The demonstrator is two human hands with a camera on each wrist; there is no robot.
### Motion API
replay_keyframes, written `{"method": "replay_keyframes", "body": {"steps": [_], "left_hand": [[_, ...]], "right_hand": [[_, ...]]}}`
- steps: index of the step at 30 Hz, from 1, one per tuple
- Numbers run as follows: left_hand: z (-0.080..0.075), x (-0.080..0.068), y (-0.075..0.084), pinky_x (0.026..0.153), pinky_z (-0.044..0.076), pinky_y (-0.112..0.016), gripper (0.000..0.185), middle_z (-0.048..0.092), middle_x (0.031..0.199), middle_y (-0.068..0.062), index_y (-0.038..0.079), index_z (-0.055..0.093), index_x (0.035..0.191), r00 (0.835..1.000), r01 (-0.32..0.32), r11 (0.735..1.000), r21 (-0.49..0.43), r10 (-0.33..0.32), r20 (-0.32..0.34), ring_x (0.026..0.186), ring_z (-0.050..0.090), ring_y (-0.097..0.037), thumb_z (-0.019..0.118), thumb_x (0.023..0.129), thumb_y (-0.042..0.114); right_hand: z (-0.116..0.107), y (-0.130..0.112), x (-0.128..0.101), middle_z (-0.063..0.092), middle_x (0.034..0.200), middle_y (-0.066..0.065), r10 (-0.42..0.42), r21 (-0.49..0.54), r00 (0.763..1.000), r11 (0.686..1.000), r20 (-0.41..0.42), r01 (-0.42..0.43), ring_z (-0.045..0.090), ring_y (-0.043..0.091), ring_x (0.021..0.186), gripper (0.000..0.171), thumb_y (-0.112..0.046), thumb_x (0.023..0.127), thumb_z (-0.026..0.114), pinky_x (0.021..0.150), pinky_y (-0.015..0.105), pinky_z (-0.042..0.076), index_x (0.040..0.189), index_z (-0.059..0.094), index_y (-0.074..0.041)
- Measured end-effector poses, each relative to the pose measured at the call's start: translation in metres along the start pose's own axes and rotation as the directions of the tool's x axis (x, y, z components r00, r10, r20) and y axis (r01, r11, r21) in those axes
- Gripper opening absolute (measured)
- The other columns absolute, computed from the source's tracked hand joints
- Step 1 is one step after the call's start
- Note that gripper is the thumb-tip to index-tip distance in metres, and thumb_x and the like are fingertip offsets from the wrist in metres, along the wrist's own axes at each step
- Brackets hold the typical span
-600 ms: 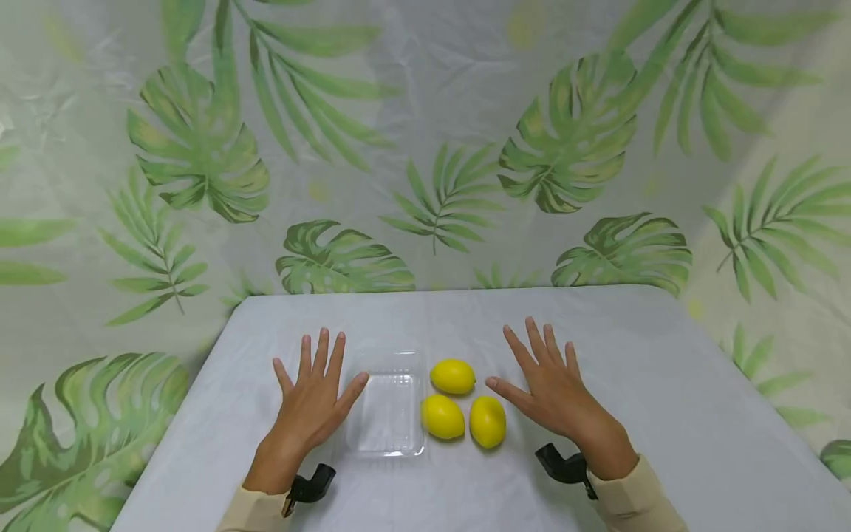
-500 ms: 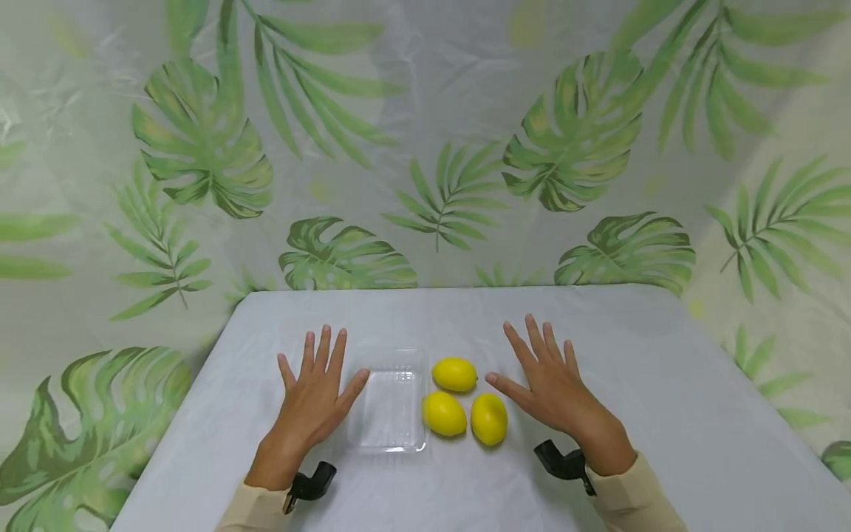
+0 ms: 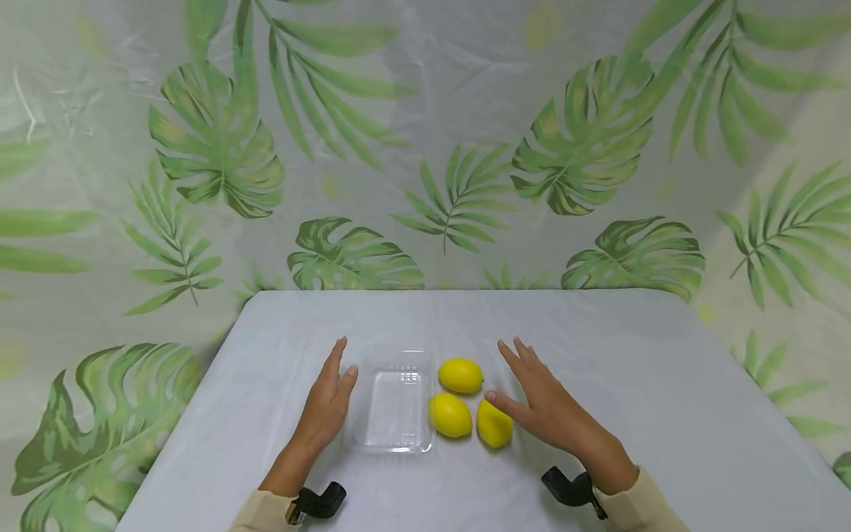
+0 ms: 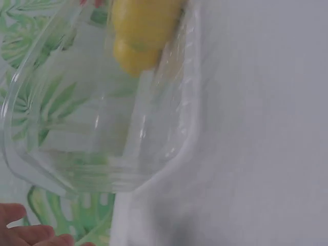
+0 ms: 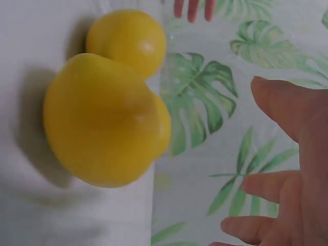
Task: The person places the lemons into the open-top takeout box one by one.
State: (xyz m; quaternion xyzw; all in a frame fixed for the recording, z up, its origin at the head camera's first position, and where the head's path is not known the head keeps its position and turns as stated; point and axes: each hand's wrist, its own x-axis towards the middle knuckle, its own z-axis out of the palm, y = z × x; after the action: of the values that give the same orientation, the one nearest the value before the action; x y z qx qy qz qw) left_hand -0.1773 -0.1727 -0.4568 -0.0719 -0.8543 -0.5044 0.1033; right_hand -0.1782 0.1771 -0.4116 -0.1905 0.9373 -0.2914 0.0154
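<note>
Clear plastic makes up the shallow rectangular tray [image 3: 394, 403] on the pale grey tablecloth [image 3: 665, 384], with the left hand [image 3: 327, 403] on edge at its 9 o'clock side, fingers straight and gripping nothing. At the tray's 3 o'clock lie three yellow lemons, and the right hand [image 3: 541, 403], open and flat-fingered, has its thumb at the nearest-right lemon [image 3: 493, 427]. From the head view the tray looks plain; only the left wrist view shows lemons through its wall [image 4: 154, 128], while the right wrist view brings that lemon [image 5: 105, 123] close beside spread fingers [image 5: 287, 113].

White-clothed table [image 3: 665, 384], palm-leaf patterned backdrop [image 3: 425, 148]
</note>
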Motion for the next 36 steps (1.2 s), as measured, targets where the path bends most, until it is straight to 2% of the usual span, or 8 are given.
{"method": "replay_keyframes", "body": {"steps": [4, 9, 14, 17, 21, 24, 29, 36], "left_hand": [[0.002, -0.002, -0.009, 0.114, 0.026, -0.052, 0.058, 0.023, 0.157, -0.015, 0.012, 0.018, 0.155, 0.999, 0.051, 0.974, -0.22, -0.05, 0.008, 0.144, 0.023, -0.033, 0.033, 0.104, 0.036], [0.006, -0.002, -0.019, 0.11, 0.029, -0.021, 0.058, 0.011, 0.158, -0.022, 0.001, 0.01, 0.153, 0.997, 0.041, 0.874, -0.484, -0.006, 0.074, 0.145, 0.012, -0.039, 0.031, 0.105, 0.025], [0.01, -0.002, -0.025, 0.1, 0.028, -0.006, 0.061, 0.001, 0.158, -0.027, -0.003, 0.002, 0.152, 0.99, 0.048, 0.81, -0.585, 0.041, 0.137, 0.144, 0.001, -0.043, 0.032, 0.103, 0.017], [0.014, -0.003, -0.029, 0.102, 0.026, -0.006, 0.062, 0.002, 0.158, -0.026, -0.003, 0.003, 0.152, 0.989, 0.043, 0.821, -0.57, 0.046, 0.142, 0.145, 0.003, -0.042, 0.035, 0.102, 0.014], [0.016, -0.006, -0.03, 0.11, 0.025, -0.018, 0.062, 0.009, 0.158, -0.025, -0.003, 0.009, 0.152, 0.991, 0.014, 0.862, -0.507, 0.054, 0.119, 0.145, 0.009, -0.041, 0.039, 0.099, 0.006], [0.017, -0.009, -0.031, 0.112, 0.024, -0.023, 0.063, 0.01, 0.157, -0.028, -0.005, 0.011, 0.151, 0.987, -0.027, 0.866, -0.499, 0.101, 0.122, 0.144, 0.008, -0.042, 0.042, 0.097, -0.001], [0.021, -0.012, -0.033, 0.111, 0.019, -0.014, 0.065, 0.012, 0.156, -0.029, -0.007, 0.015, 0.15, 0.979, -0.09, 0.863, -0.497, 0.168, 0.114, 0.143, 0.008, -0.039, 0.047, 0.093, -0.004], [0.023, -0.015, -0.031, 0.109, 0.017, -0.009, 0.067, 0.014, 0.156, -0.028, -0.006, 0.017, 0.15, 0.982, -0.077, 0.877, -0.473, 0.15, 0.118, 0.143, 0.009, -0.035, 0.048, 0.09, -0.008]], "right_hand": [[0.004, 0.001, 0.0, 0.006, 0.161, 0.011, 0.011, 0.014, 1.0, 1.0, 0.004, -0.011, 0.011, 0.04, 0.145, 0.086, -0.063, 0.088, 0.051, 0.106, 0.071, 0.021, 0.156, 0.016, -0.024], [0.01, 0.003, 0.0, 0.01, 0.161, 0.012, -0.001, 0.042, 1.0, 0.999, -0.012, 0.001, 0.019, 0.039, 0.144, 0.084, -0.059, 0.088, 0.055, 0.106, 0.069, 0.024, 0.155, 0.018, -0.025], [0.015, 0.006, -0.003, 0.016, 0.159, 0.013, -0.005, 0.055, 1.0, 0.998, -0.025, 0.006, 0.024, 0.038, 0.142, 0.085, -0.06, 0.086, 0.058, 0.107, 0.066, 0.027, 0.155, 0.022, -0.024], [0.017, 0.007, -0.006, 0.021, 0.158, 0.013, -0.006, 0.054, 0.999, 0.999, -0.032, 0.008, 0.027, 0.037, 0.141, 0.086, -0.06, 0.085, 0.06, 0.107, 0.065, 0.029, 0.154, 0.025, -0.023], [0.019, 0.009, -0.008, 0.026, 0.156, 0.014, -0.011, 0.054, 0.999, 0.998, -0.037, 0.013, 0.029, 0.037, 0.14, 0.087, -0.059, 0.083, 0.063, 0.106, 0.063, 0.031, 0.153, 0.028, -0.02], [0.021, 0.01, -0.009, 0.028, 0.155, 0.014, 0.003, 0.078, 1.0, 0.997, -0.026, -0.001, 0.031, 0.036, 0.14, 0.086, -0.058, 0.083, 0.064, 0.107, 0.062, 0.032, 0.152, 0.03, -0.02], [0.025, 0.011, -0.011, 0.031, 0.154, 0.013, 0.036, 0.103, 0.999, 0.994, 0.001, -0.036, 0.035, 0.034, 0.138, 0.085, -0.055, 0.082, 0.067, 0.105, 0.057, 0.038, 0.151, 0.033, -0.021], [0.031, 0.012, -0.016, 0.037, 0.151, 0.014, 0.031, 0.128, 0.999, 0.991, 0.012, -0.032, 0.048, 0.03, 0.128, 0.082, -0.051, 0.081, 0.071, 0.096, 0.046, 0.049, 0.148, 0.038, -0.018]]}}
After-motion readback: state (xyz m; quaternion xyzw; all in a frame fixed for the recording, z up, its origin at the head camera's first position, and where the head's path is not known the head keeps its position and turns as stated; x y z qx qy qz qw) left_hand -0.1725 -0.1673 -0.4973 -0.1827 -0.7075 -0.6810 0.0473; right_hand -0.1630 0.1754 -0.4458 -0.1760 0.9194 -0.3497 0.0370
